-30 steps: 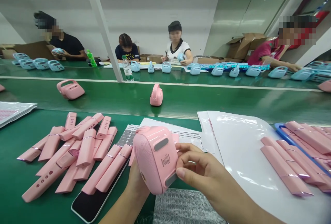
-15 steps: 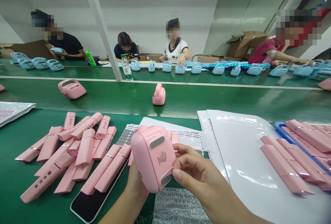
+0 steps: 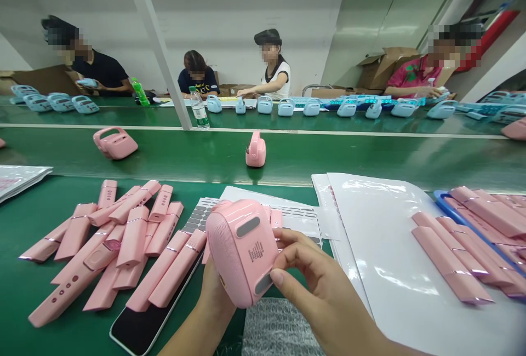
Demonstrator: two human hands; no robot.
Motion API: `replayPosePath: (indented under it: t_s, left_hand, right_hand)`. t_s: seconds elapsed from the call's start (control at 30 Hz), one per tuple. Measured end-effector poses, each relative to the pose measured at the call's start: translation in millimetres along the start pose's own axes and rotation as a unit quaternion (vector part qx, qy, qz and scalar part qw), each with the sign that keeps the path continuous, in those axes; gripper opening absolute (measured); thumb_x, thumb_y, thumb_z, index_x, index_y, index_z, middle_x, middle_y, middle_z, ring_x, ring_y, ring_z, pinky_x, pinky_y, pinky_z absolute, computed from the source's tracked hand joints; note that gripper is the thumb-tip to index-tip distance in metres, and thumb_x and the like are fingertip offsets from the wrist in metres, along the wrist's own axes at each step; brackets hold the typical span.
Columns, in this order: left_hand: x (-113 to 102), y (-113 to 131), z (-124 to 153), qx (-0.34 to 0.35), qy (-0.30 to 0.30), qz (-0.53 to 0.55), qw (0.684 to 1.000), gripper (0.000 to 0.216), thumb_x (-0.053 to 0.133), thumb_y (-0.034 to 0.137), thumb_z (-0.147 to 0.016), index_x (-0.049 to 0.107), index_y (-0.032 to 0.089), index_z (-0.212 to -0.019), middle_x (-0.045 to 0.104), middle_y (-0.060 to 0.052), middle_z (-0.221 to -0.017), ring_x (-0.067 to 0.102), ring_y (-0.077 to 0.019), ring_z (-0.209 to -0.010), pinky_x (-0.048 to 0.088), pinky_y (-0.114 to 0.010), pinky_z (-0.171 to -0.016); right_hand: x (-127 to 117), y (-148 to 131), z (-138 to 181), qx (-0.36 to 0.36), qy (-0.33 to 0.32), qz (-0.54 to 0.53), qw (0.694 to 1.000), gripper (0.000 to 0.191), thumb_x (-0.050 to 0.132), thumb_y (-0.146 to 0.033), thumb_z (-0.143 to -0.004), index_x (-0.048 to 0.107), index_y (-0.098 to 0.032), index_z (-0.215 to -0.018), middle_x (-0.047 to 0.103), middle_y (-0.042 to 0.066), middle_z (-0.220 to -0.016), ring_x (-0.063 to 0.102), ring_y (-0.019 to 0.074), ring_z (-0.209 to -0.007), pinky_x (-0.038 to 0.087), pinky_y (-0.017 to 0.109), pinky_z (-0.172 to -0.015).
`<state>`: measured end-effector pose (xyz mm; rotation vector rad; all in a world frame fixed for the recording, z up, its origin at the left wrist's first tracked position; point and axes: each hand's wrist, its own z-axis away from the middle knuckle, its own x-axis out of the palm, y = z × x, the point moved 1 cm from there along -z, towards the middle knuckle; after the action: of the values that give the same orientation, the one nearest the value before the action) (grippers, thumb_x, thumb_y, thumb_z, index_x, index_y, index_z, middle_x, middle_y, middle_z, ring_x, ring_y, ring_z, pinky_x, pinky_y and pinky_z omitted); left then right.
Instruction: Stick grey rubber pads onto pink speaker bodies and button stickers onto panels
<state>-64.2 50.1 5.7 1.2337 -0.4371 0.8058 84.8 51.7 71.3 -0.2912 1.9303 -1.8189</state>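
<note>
A pink portable speaker [image 3: 241,252] is tilted up in front of me, its underside facing me. Two grey oval foot pads and small printed text show on that face. My left hand [image 3: 214,293] grips it from behind and below, with its fingers mostly hidden by the speaker. The thumb and fingertips of my right hand [image 3: 314,274] close on its right edge, beside the lower grey foot pad [image 3: 263,283]. Behind the speaker lies a sheet of grey oval stickers [image 3: 201,214]. Bubble wrap [image 3: 279,327] is spread beneath my hands.
Pink stick-shaped devices [image 3: 133,235] are heaped at left, two resting on a phone [image 3: 137,327]. More lie at right on white sheets [image 3: 382,235] and in a blue tray [image 3: 444,198]. Pink speakers [image 3: 256,150] stand on the green belt [image 3: 197,153]. Co-workers sit beyond, behind blue speakers [image 3: 286,107].
My hands and the speaker hold nearly the same pose, while the view shifts slightly. Across the belt, the co-worker in white has drawn an arm leftward; the one at far right has pulled an arm in.
</note>
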Motion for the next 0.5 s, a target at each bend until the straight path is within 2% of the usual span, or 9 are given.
replayPosePath:
  t_s: [0.13, 0.2, 0.3, 0.4, 0.5]
  left_hand:
    - [2, -1, 1, 0.028, 0.009, 0.005, 1.000, 0.022, 0.061, 0.023, -0.062, 0.060, 0.020, -0.083, 0.063, -0.005, -0.070, 0.060, -0.0263, -0.075, 0.051, -0.042, -0.073]
    - [2, -3, 3, 0.025, 0.005, 0.017, 1.000, 0.024, 0.061, 0.023, -0.064, 0.061, 0.020, -0.088, 0.065, -0.005, -0.074, 0.060, -0.0246, -0.073, 0.051, -0.040, -0.072]
    - [1, -6, 6, 0.018, 0.014, 0.032, 0.999, 0.028, 0.062, 0.023, -0.066, 0.064, 0.021, -0.094, 0.066, -0.004, -0.076, 0.061, -0.0235, -0.075, 0.052, -0.037, -0.071]
    - [2, -8, 7, 0.015, 0.052, 0.044, 0.998, 0.024, 0.063, 0.021, -0.070, 0.067, 0.022, -0.093, 0.068, -0.003, -0.078, 0.062, -0.0217, -0.081, 0.053, -0.029, -0.068]
    - [4, -9, 7, -0.013, 0.087, 0.064, 0.994, 0.017, 0.063, 0.015, -0.072, 0.069, 0.022, -0.086, 0.069, -0.001, -0.075, 0.064, -0.0150, -0.073, 0.052, -0.019, -0.061]
  right_hand:
    - [3, 5, -1, -0.016, 0.015, -0.001, 1.000, 0.011, 0.058, -0.022, -0.084, 0.056, -0.024, -0.073, 0.053, 0.002, -0.119, 0.040, 0.0214, -0.121, 0.041, 0.033, -0.091]
    - [5, 8, -3, -0.007, 0.020, -0.056, 0.998, 0.009, 0.061, -0.024, -0.082, 0.053, -0.026, -0.083, 0.050, 0.000, -0.126, 0.047, 0.0215, -0.116, 0.043, 0.035, -0.089]
    - [7, 12, -6, 0.015, -0.029, -0.175, 0.984, 0.034, 0.063, -0.033, -0.083, 0.044, -0.033, -0.111, 0.047, 0.002, -0.132, 0.054, 0.0201, -0.108, 0.044, 0.038, -0.090]
    - [7, 11, -10, 0.003, -0.073, -0.211, 0.975, 0.041, 0.051, -0.038, -0.091, 0.037, -0.035, -0.129, 0.048, 0.002, -0.133, 0.045, 0.0179, -0.120, 0.038, 0.035, -0.098]
    - [8, 11, -12, -0.002, -0.075, -0.214, 0.974, 0.042, 0.051, -0.037, -0.091, 0.038, -0.035, -0.131, 0.045, 0.001, -0.137, 0.040, 0.0175, -0.125, 0.036, 0.034, -0.101]
